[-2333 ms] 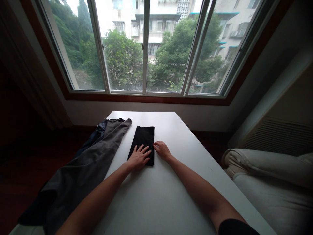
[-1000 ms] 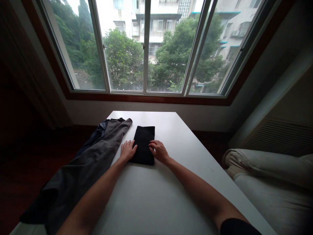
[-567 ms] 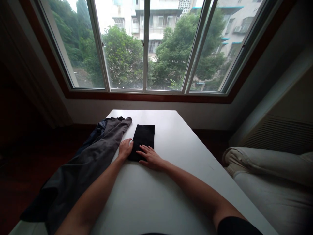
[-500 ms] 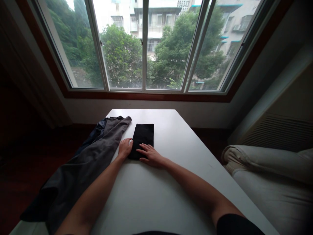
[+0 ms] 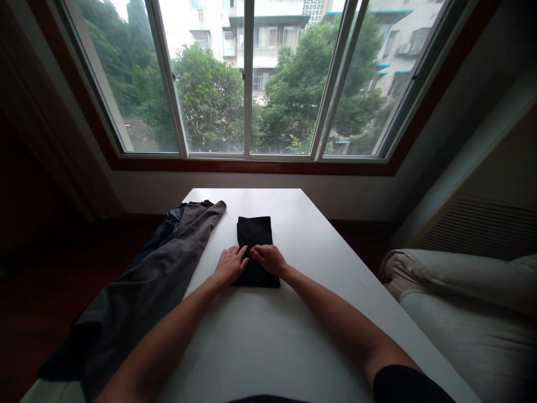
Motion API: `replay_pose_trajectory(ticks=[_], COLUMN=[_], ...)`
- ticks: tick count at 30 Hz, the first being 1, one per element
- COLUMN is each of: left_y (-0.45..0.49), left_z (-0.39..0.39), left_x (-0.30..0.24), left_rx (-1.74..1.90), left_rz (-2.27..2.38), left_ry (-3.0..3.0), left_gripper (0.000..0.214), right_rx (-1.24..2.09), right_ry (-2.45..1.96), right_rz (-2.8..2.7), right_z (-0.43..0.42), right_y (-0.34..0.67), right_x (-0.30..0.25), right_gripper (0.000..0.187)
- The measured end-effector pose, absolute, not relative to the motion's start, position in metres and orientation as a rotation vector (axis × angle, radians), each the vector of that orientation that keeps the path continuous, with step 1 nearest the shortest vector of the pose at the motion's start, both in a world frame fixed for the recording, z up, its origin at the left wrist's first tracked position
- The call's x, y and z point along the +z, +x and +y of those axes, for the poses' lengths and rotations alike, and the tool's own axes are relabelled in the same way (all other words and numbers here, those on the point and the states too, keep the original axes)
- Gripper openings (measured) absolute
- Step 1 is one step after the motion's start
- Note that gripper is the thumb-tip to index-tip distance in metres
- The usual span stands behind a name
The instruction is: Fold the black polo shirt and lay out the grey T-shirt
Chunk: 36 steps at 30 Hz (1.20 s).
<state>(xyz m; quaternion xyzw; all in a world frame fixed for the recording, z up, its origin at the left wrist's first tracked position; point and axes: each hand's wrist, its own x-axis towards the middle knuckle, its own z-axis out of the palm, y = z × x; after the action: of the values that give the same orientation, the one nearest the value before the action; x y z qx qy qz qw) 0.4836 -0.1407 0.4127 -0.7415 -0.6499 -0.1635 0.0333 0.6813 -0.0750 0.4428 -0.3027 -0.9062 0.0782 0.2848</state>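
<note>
A folded black garment [image 5: 255, 229] lies as a neat rectangle on the white table [image 5: 251, 341]. My left hand [image 5: 231, 263] rests flat along the garment's left side, fingers stretched out and tips on the cloth. Over the middle of the cloth is my right hand [image 5: 271, 258], its fingers curled in and pressed together against the fabric; its fingertips are partly hidden. Between the two hands there is a small gap. To the left, a grey garment [image 5: 168, 268] is spread along the table's edge, apart from my left hand.
Dark blue clothing [image 5: 174, 214] shows beneath the grey garment, which hangs over the table's left edge. A light-coloured sofa [image 5: 465, 313] stands at the right. Beyond the table's far end is a wide window [image 5: 247, 84] with a brown frame.
The black garment has shifted right and slightly towards me, and turned a little. My left hand has moved right with it. My right hand's spread fingers have curled in on the cloth.
</note>
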Motion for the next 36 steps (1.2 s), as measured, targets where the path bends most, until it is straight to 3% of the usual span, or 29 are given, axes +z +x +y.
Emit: replay_pose_trajectory(ticks=[11, 17, 25, 36], left_y=[0.549, 0.554, 0.548, 0.548], left_z=[-0.193, -0.195, -0.19, -0.189], left_x=[0.438, 0.445, 0.448, 0.45], left_rx=[-0.118, -0.179, -0.164, -0.153], left_rz=[-1.862, -1.902, -1.75, -1.778], left_ry=[-2.318, -2.254, -2.397, -2.409], left_gripper=[0.06, 0.058, 0.047, 0.039], right_rx=[0.224, 0.169, 0.013, 0.104], right_ry=[-1.013, -1.205, -1.264, -1.331], right_rz=[-2.296, -2.492, -2.471, -2.463], right_z=[-0.007, 0.019, 0.017, 0.029], right_y=[0.72, 0.723, 0.725, 0.725], right_x=[0.427, 0.409, 0.407, 0.401], right_gripper=[0.033, 0.052, 0.057, 0.065])
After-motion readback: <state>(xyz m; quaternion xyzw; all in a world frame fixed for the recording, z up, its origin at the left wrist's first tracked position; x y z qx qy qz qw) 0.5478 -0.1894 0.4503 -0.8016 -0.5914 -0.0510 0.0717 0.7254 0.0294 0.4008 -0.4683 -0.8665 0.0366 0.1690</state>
